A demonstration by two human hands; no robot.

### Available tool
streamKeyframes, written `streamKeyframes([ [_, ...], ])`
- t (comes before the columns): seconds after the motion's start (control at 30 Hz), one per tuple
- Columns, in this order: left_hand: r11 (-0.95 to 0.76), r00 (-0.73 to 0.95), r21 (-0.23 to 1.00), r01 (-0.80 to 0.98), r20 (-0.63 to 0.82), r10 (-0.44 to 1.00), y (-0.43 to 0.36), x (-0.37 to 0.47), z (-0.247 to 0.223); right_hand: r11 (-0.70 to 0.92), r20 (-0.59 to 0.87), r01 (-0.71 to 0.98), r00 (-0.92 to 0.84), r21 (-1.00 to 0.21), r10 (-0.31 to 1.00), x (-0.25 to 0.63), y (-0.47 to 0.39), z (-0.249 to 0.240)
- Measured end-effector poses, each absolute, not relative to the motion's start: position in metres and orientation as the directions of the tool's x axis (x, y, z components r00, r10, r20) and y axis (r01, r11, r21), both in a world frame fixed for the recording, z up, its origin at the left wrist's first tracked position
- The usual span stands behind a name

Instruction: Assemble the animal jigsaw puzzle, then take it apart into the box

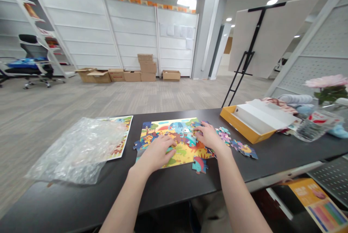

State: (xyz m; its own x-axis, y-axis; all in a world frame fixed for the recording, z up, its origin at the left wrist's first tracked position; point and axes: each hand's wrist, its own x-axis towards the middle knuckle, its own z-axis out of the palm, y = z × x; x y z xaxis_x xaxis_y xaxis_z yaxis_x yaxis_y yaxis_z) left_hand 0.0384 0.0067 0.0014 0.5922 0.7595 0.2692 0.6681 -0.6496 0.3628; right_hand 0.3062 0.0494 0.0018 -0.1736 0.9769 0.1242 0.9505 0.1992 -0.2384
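A colourful jigsaw board with cartoon animals lies on the black table in front of me. My left hand rests on its left part, fingers stretched over the picture and thumb apart. At the board's upper right, my right hand has its thumb and fingertips closed at the edge of a teal puzzle piece. The hand hides part of that piece. One loose blue and red piece overlaps the board's lower edge. Several purple and blue pieces lie scattered to the right of my right hand.
Crinkled clear plastic wrap partly covers another picture sheet on the left. An orange box with a white insert stands at right, near a glass vase and cloths. Beyond the table are an easel and cardboard boxes.
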Motion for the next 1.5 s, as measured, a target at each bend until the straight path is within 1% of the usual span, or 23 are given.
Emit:
streamKeyframes([
  [0.1, -0.634, 0.573, 0.348, 0.691, 0.271, 0.773, 0.008, 0.036, 0.000, 0.189, 0.105, 0.958, -0.170, -0.216, 0.980, 0.306, 0.046, 0.004],
  [0.23, -0.621, 0.558, 0.358, 0.697, 0.273, 0.784, 0.008, 0.034, 0.000, 0.162, 0.095, 0.967, -0.145, -0.196, 0.985, 0.316, 0.042, 0.009],
  [0.4, -0.603, 0.534, 0.389, 0.696, 0.281, 0.798, 0.006, 0.034, 0.003, 0.094, 0.102, 0.983, -0.079, -0.158, 0.992, 0.332, 0.037, 0.013],
  [0.53, -0.595, 0.532, 0.373, 0.712, 0.267, 0.804, 0.005, 0.035, 0.006, 0.006, 0.123, 0.988, 0.013, -0.151, 0.992, 0.333, 0.039, 0.014],
  [0.6, -0.595, 0.532, 0.362, 0.718, 0.265, 0.804, 0.005, 0.035, 0.007, 0.059, 0.172, 0.984, -0.031, -0.165, 0.985, 0.326, 0.043, 0.012],
  [0.67, -0.597, 0.534, 0.354, 0.720, 0.268, 0.802, 0.005, 0.035, 0.007, 0.197, 0.205, 0.966, -0.161, -0.169, 0.965, 0.316, 0.049, 0.008],
  [0.73, -0.600, 0.537, 0.349, 0.720, 0.267, 0.800, 0.005, 0.035, 0.007, 0.287, 0.180, 0.943, -0.257, -0.167, 0.949, 0.308, 0.054, 0.005],
  [0.77, -0.600, 0.538, 0.349, 0.720, 0.266, 0.800, 0.005, 0.034, 0.007, 0.284, 0.153, 0.945, -0.260, -0.162, 0.953, 0.306, 0.055, 0.004],
  [0.9, -0.581, 0.514, 0.344, 0.738, 0.271, 0.814, 0.005, 0.029, 0.007, 0.123, 0.086, 0.987, -0.114, -0.107, 0.990, 0.309, 0.054, 0.003],
  [1.0, -0.572, 0.505, 0.331, 0.750, 0.270, 0.820, 0.005, 0.025, 0.008, 0.054, 0.066, 0.995, -0.049, -0.079, 0.997, 0.315, 0.052, 0.004],
  [1.07, -0.573, 0.506, 0.328, 0.751, 0.272, 0.819, 0.005, 0.024, 0.008, 0.055, 0.087, 0.995, -0.048, -0.079, 0.995, 0.316, 0.052, 0.004],
  [1.17, -0.573, 0.497, 0.332, 0.750, 0.289, 0.818, 0.006, 0.022, 0.008, 0.144, 0.145, 0.983, -0.128, -0.110, 0.981, 0.312, 0.055, 0.001],
  [1.23, -0.571, 0.492, 0.334, 0.750, 0.296, 0.819, 0.006, 0.020, 0.009, 0.191, 0.147, 0.971, -0.169, -0.144, 0.974, 0.309, 0.058, -0.002],
  [1.33, -0.559, 0.478, 0.340, 0.756, 0.297, 0.827, 0.005, 0.016, 0.013, 0.144, 0.112, 0.974, -0.126, -0.175, 0.986, 0.307, 0.063, -0.004],
  [1.4, -0.549, 0.467, 0.346, 0.761, 0.296, 0.833, 0.003, 0.014, 0.016, 0.088, 0.103, 0.982, -0.072, -0.166, 0.992, 0.306, 0.065, -0.004],
  [1.5, -0.541, 0.454, 0.347, 0.766, 0.304, 0.838, 0.002, 0.012, 0.019, 0.022, 0.138, 0.990, -0.003, -0.139, 0.990, 0.301, 0.064, -0.002],
])
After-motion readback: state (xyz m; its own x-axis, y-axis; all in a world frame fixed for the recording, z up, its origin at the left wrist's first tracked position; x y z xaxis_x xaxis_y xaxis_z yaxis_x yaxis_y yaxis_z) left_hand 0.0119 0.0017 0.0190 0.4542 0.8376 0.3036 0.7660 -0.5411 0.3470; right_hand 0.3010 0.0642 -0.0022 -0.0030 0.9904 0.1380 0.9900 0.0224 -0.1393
